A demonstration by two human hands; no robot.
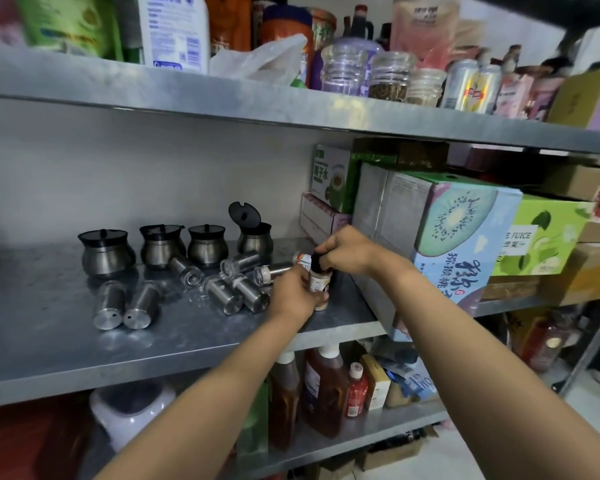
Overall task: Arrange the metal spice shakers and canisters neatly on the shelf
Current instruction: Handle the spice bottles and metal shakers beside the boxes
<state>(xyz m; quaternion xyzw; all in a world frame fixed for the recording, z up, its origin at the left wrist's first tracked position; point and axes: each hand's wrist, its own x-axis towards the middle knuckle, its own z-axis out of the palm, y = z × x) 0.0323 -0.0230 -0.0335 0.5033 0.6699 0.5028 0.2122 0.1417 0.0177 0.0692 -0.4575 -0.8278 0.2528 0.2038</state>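
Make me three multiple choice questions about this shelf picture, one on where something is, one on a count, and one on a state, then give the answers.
1. Where does the kiwi-print box sit relative to the round canisters?
A. To their right
B. To their left
C. On the shelf above

2. How many round canisters stand along the back of the middle shelf?
A. Two
B. Four
C. Six

3. What is the state of the lid on the rightmost canister?
A. Shut flat
C. Missing
B. Flipped up open

Answers:
1. A, the box fills the shelf's right side.
2. B, four stand in a row.
3. B, its black lid stands upright, while the other three are closed.
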